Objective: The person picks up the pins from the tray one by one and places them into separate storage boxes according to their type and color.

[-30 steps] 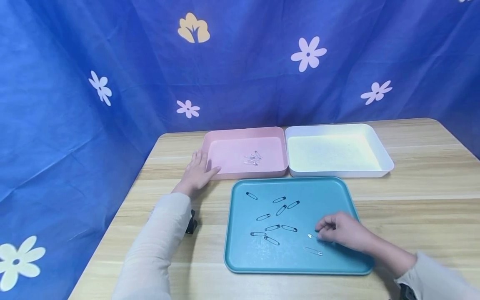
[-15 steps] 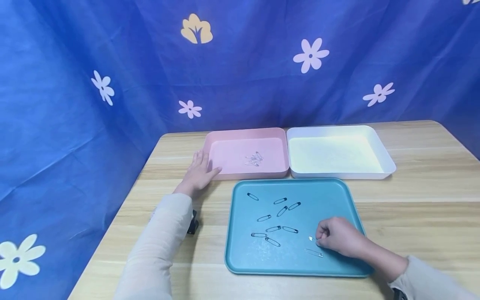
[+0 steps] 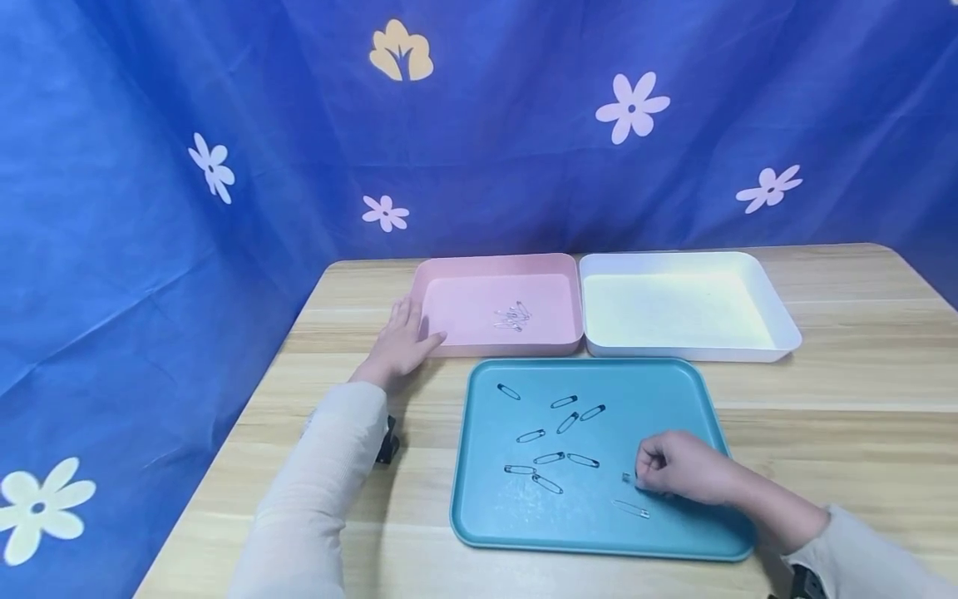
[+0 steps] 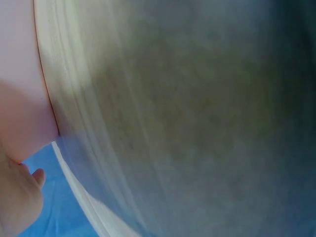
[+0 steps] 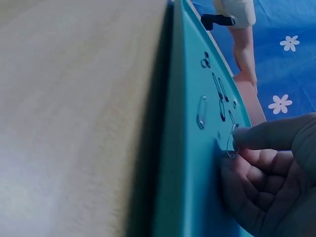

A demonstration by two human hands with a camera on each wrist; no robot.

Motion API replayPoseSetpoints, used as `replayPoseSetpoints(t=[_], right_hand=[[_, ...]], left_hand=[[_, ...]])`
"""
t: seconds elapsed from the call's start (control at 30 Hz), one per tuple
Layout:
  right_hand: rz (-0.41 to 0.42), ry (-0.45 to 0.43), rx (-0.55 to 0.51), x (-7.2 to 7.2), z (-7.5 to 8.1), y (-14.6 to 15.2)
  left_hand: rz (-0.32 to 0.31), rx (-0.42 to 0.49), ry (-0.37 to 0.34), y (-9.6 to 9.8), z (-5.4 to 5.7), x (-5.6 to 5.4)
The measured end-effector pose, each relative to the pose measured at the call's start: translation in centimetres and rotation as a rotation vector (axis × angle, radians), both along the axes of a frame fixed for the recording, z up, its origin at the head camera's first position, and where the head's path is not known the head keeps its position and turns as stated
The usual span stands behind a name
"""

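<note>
My right hand [image 3: 684, 467] is over the right part of the teal tray [image 3: 599, 537], fingers curled. In the right wrist view its thumb and fingertips pinch a silver safety pin [image 5: 229, 144], whose head [image 3: 627, 477] pokes out past the fingers in the head view. Another silver safety pin [image 3: 632, 508] lies on the tray just in front of that hand. Black safety pins [image 3: 549, 457], several of them, are scattered over the tray's left and middle. My left hand [image 3: 397, 345] rests with spread fingers against the left side of the pink tray [image 3: 497, 345].
Inside the pink tray sits a small heap of silver safety pins [image 3: 513, 317]. A white tray [image 3: 692, 350] stands right beside it, behind the teal one. All rest on a wooden table [image 3: 846, 399], with a blue flowered curtain [image 3: 494, 125] behind and at the left.
The right hand's fingers have drawn tighter together around the silver safety pin. The left hand has stayed at the pink tray; the head view has shifted slightly.
</note>
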State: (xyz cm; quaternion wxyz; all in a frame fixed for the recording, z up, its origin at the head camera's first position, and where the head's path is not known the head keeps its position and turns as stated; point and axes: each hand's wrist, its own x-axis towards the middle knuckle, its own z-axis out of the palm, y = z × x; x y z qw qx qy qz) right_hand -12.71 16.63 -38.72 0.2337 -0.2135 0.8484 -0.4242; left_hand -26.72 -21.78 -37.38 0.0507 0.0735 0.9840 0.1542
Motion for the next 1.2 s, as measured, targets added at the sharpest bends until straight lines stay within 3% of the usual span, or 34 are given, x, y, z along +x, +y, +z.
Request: replayPoseSetpoints(t=[0.4, 0.8, 1.2], right_hand=[[-0.089, -0.106, -0.208, -2.6, 1.4, -1.0], [-0.166, -0.096, -0.288, -5.5, 2.2, -4.2], [-0.345, -0.053, -0.370, -10.3, 3.6, -7.7]], left_hand=[[-0.006, -0.006, 0.008, 0.3, 0.2, -0.1], [0.012, -0.004, -0.021, 0.2, 0.1, 0.3], [0.003, -0.006, 0.002, 0.1, 0.2, 0.4]])
